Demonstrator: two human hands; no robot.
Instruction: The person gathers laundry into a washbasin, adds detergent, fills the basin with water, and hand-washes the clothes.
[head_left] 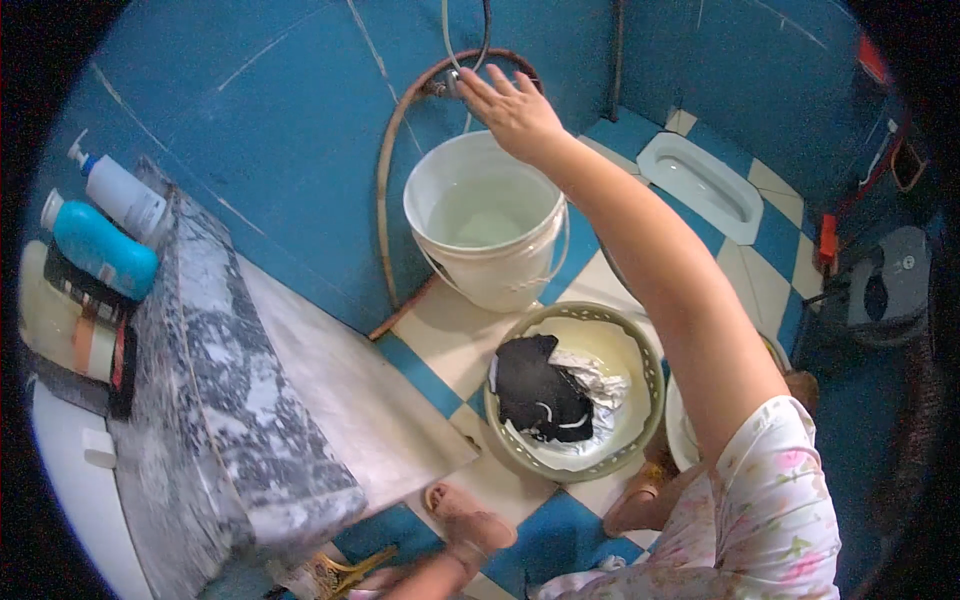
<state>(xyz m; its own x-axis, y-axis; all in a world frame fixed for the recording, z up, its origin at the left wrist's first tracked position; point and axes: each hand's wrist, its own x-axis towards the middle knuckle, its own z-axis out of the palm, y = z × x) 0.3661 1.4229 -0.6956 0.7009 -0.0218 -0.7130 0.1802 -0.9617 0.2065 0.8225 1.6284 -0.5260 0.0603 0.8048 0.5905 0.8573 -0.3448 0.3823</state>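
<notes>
My right hand [508, 112] reaches up to the tap [447, 84] on the blue wall, its fingers spread and its thumb side against or just before the tap. Below it stands a white bucket [487, 265] partly filled with clear water. Nearer to me, a green-rimmed basin [655, 400] holds a black cloth [540, 390] and a crumpled white cloth [600, 385]. At the lower edge a blurred bare limb, seemingly my left forearm [425, 578], comes near a yellow object [350, 572]; the fingers there cannot be made out.
Bottles [105, 250] crowd the marble ledge [270, 430] on the left. A brown hose [385, 190] curves down the wall beside the bucket. Beyond lies a white squat toilet [705, 185] in the checkered floor. Partly behind my right arm is another basin [682, 425].
</notes>
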